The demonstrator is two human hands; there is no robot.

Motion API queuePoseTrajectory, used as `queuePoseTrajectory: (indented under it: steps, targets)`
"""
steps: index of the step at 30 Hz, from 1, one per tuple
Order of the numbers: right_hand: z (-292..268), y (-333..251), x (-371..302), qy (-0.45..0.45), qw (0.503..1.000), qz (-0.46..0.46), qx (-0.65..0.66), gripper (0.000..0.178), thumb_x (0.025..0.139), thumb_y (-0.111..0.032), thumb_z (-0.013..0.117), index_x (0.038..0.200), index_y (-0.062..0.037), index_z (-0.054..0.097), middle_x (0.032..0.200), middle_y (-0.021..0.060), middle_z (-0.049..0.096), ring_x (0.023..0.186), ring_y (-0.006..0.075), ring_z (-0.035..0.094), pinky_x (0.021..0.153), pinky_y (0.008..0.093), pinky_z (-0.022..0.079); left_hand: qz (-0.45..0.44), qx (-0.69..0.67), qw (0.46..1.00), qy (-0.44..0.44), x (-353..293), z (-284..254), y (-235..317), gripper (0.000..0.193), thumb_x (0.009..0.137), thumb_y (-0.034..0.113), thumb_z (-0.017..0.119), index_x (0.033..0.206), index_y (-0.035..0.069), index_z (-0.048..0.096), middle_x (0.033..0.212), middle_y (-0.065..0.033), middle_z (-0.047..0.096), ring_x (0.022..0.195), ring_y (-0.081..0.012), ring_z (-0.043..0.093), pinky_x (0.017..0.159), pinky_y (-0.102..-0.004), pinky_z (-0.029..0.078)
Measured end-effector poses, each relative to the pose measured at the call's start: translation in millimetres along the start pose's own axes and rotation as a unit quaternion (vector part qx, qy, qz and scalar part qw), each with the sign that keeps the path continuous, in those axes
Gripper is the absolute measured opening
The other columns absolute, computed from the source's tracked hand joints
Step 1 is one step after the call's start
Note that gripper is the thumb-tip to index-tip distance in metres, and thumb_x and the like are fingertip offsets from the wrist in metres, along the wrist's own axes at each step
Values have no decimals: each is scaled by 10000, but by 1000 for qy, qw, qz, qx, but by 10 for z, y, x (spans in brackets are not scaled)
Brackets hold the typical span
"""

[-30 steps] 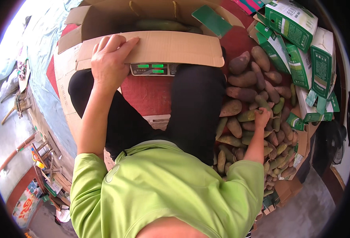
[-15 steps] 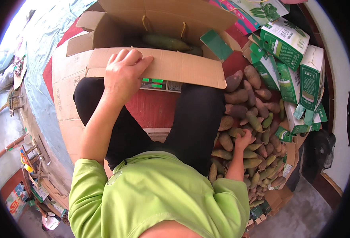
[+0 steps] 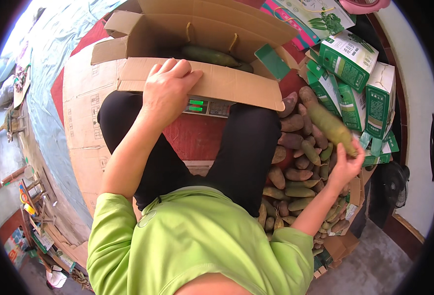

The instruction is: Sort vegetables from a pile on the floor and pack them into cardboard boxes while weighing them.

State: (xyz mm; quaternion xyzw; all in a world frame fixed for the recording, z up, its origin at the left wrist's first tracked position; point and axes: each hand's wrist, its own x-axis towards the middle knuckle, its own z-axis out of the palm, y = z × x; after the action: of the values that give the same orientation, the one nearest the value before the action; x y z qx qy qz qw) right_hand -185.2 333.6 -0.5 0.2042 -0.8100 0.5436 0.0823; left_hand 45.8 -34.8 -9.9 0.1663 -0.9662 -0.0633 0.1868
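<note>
While the near flap of the cardboard box [image 3: 212,81] is pressed flat, the left hand [image 3: 167,91] is laid palm-down on it, fingers spread, nothing gripped. Box is open, w/ a few long green fruits [image 3: 208,55] seen lying inside, near the far wall. A small scale display [image 3: 208,105] w/ green digits is partly seen just under the flap edge, betw. the knees.

R. hand [image 3: 345,164] is raised at the right of the view, fingers closed round the lower end of one long greenish-brown fruit [image 3: 329,124]; fruit is held tilted, upper end pointing up-left, clear of the heap below. Grip: closed on the fruit, thumb side toward the body.

Heap of similar brown and green fruits [image 3: 295,167] is spread on the floor just beside the right leg, reaching from by the box corner down past the right forearm. Green-and-white cartons [image 3: 354,73] are stacked beyond the heap, some standing, some tipped. Flattened cardboard sheet [image 3: 82,113] is laid on the left, touching the box side. Green shirt and dark trousers noted on the person.
</note>
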Motion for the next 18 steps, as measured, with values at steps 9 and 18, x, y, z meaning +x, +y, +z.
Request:
queuePoseTrajectory:
  steps: [9, 18]
  targets:
    - [1510, -1125, 499, -105, 952, -89, 274, 405, 764, 112, 690, 1112, 12, 509, 1151, 149, 575, 1039, 205, 582, 942, 334, 475, -4, -12, 1000, -5, -20, 3, -9, 483, 553, -28, 659, 1005, 139, 685, 869, -5, 535, 915, -223, 552, 785, -362, 469]
    - [1584, -483, 203, -141, 967, 16, 209, 213, 858, 0, 643, 1064, 24, 595, 1021, 73, 625, 937, 121, 593, 854, 259, 483, 11, 6, 1000, 4, -11, 37, -5, 417, 632, 2, 650, 1013, 165, 691, 874, 3, 549, 900, -209, 562, 781, -355, 478]
